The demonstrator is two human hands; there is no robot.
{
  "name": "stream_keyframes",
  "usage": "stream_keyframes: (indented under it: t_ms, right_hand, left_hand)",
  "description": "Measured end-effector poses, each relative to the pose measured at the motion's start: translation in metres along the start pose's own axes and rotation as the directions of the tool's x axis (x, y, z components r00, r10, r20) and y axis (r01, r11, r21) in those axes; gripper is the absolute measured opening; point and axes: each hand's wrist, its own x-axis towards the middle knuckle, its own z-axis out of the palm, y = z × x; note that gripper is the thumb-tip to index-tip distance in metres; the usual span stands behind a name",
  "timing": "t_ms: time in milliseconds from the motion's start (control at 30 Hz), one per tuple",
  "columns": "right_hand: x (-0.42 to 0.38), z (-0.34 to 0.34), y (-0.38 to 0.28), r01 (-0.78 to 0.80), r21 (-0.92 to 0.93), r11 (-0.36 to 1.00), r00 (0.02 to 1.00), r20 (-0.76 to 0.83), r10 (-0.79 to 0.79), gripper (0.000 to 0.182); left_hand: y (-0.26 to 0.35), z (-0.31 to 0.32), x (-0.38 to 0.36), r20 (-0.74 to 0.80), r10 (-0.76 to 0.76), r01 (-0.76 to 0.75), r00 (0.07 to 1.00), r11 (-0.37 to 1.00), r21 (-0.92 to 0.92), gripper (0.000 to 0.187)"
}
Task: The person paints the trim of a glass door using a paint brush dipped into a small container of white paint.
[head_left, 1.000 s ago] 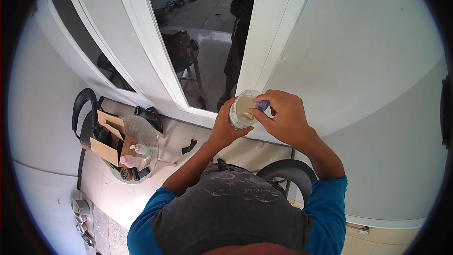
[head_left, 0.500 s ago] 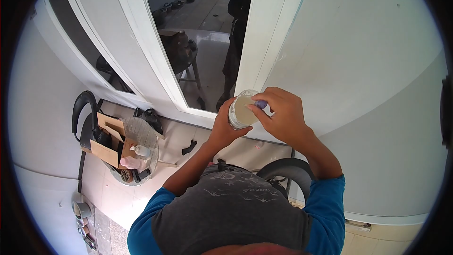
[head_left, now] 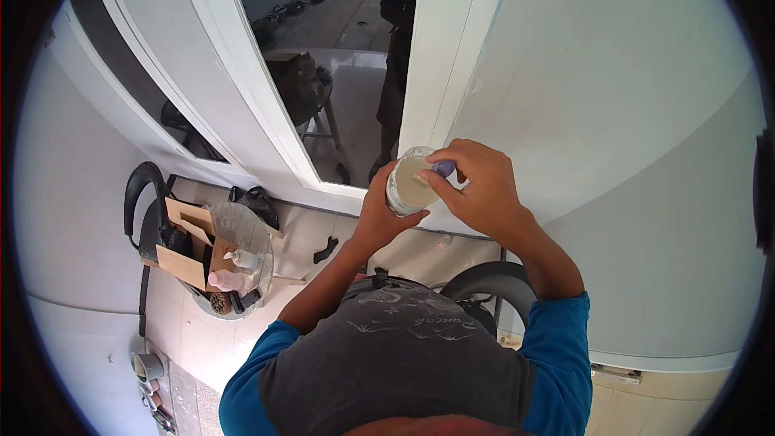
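Observation:
My left hand [head_left: 383, 211] is wrapped round the side of a clear cup [head_left: 412, 182] that holds a cloudy, pale liquid. Over the cup's right rim, my right hand [head_left: 476, 186] pinches a small purple object [head_left: 443, 168] between thumb and fingers. Whether part of this object reaches into the liquid cannot be made out. The cup is held in front of my chest, near the glass door.
A round table [head_left: 260, 234] at the left bears an open cardboard box [head_left: 184, 263], a pink bottle [head_left: 229, 280] and a white pump bottle [head_left: 242, 258]. A dark cloth [head_left: 325, 250] lies on the floor. Behind my right side stands a black chair [head_left: 494, 278].
The view has shifted slightly. Both hands and the cup appear a little further left and higher, with the same holds as before.

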Motion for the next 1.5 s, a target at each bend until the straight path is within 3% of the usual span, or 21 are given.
stream_keyframes:
  t_ms: [233,300,433,500,533,667,767,867,933,967,1033,1067,1133,1167,1233,1267,1500]
  right_hand:
    - [-0.004,-0.003,0.001,0.018,0.027,0.999,0.999,-0.043,-0.017,0.017]
    - [-0.004,-0.006,0.003,-0.143,0.221,0.965,0.988,-0.025,0.152,0.015]
    - [-0.001,-0.005,0.032,-0.176,0.274,0.945,0.965,-0.144,0.221,0.015]
    - [-0.001,-0.003,0.047,-0.299,0.537,0.789,0.900,-0.116,0.421,0.017]
    - [-0.002,-0.004,0.050,-0.325,0.541,0.776,0.890,-0.103,0.444,0.017]
    - [-0.008,-0.002,0.053,-0.294,0.545,0.786,0.889,-0.146,0.434,0.017]
    - [-0.013,-0.002,0.045,-0.125,0.300,0.946,0.943,-0.262,0.207,0.015]
    - [-0.015,-0.004,0.042,-0.129,0.325,0.937,0.947,-0.240,0.214,0.016]
    - [-0.014,0.002,0.050,-0.208,0.471,0.857,0.911,-0.226,0.345,0.018]
    - [-0.011,0.003,0.053,-0.191,0.464,0.865,0.913,-0.240,0.330,0.018]
    - [-0.005,0.006,0.059,-0.278,0.728,0.626,0.841,-0.130,0.525,0.020]
    - [-0.003,0.006,0.062,-0.264,0.725,0.637,0.846,-0.143,0.513,0.020]
    - [-0.004,0.006,0.069,-0.382,0.760,0.526,0.788,-0.029,0.615,0.018]
    - [-0.004,0.008,0.073,-0.367,0.757,0.541,0.796,-0.045,0.604,0.018]
    - [-0.002,0.013,0.080,-0.356,0.891,0.280,0.738,0.084,0.670,0.021]
    - [-0.001,0.011,0.084,-0.376,0.898,0.227,0.738,0.142,0.660,0.021]
    - [0.038,-0.013,0.094,-0.279,0.960,0.011,0.730,0.205,0.652,0.022]
  left_hand:
    - [0.003,0.000,0.000,0.006,-0.014,0.014,1.000,1.000,-0.016,0.101]
    - [0.004,0.000,0.000,0.007,-0.027,0.028,1.000,0.999,-0.040,0.101]
    - [0.002,-0.002,0.000,-0.005,-0.014,0.014,1.000,1.000,-0.007,0.100]
    - [0.003,-0.003,-0.001,-0.020,-0.043,0.043,0.999,0.999,-0.001,0.100]
    - [0.003,-0.003,-0.002,-0.021,-0.045,0.045,0.999,0.999,-0.001,0.100]
    - [-0.001,-0.003,-0.003,-0.022,-0.050,0.051,0.998,0.999,0.019,0.100]
    - [-0.011,0.000,-0.003,-0.039,0.008,-0.006,0.999,0.999,0.051,0.101]
    - [-0.011,0.002,-0.001,-0.043,0.008,-0.007,0.999,1.000,0.018,0.100]
    - [-0.008,0.002,0.002,-0.039,0.014,-0.014,0.999,1.000,-0.011,0.100]
    - [-0.005,0.001,0.003,-0.032,-0.030,0.029,0.999,0.999,-0.026,0.100]
    - [-0.003,-0.001,0.005,-0.025,-0.056,0.055,0.998,0.998,-0.040,0.099]
    - [-0.003,-0.003,0.007,-0.017,-0.071,0.070,0.997,0.996,-0.049,0.099]
    - [-0.008,-0.005,0.008,-0.025,-0.063,0.062,0.998,0.997,-0.037,0.096]
    - [-0.009,-0.006,0.010,-0.028,-0.042,0.041,0.999,0.998,-0.039,0.096]
    - [-0.009,-0.009,0.014,-0.034,-0.082,0.079,0.996,0.994,-0.076,0.095]
    - [-0.016,-0.008,0.016,-0.044,-0.070,0.066,0.997,0.993,-0.098,0.094]
    - [-0.007,-0.018,0.031,-0.004,-0.058,0.057,0.998,0.987,-0.148,0.091]
